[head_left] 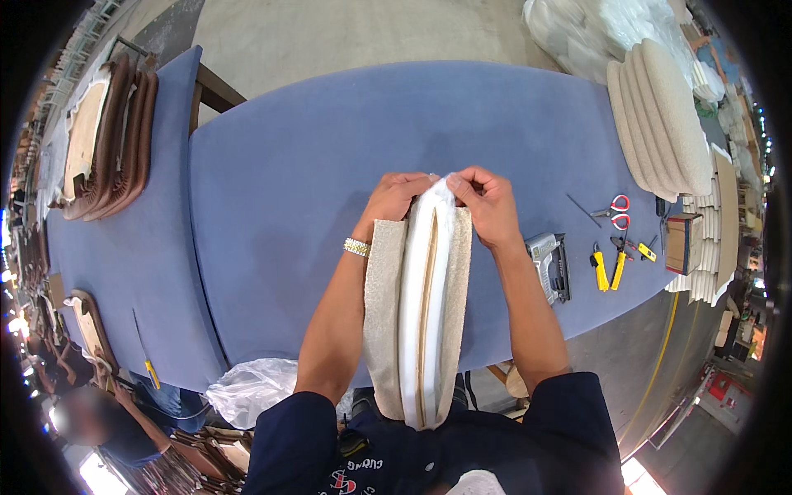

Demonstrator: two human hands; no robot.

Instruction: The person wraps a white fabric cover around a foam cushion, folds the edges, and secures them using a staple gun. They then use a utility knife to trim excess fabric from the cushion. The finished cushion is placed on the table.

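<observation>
seat pad (418,313): on edge, near table edge | left hand (394,198), right hand (487,202): fingers closed, pinching far-end fabric | feel: light, soft foam over stiff board; grip at edges

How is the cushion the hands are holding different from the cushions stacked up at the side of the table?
The held cushion stands on edge between the left hand and right hand; the stacked cushions lean together on the blue table, untouched. The held one is open, with white padding and a wooden core showing between its fabric sides; the stacked ones look fully covered. Both have a beige, nubbly fabric and rounded shape.
</observation>
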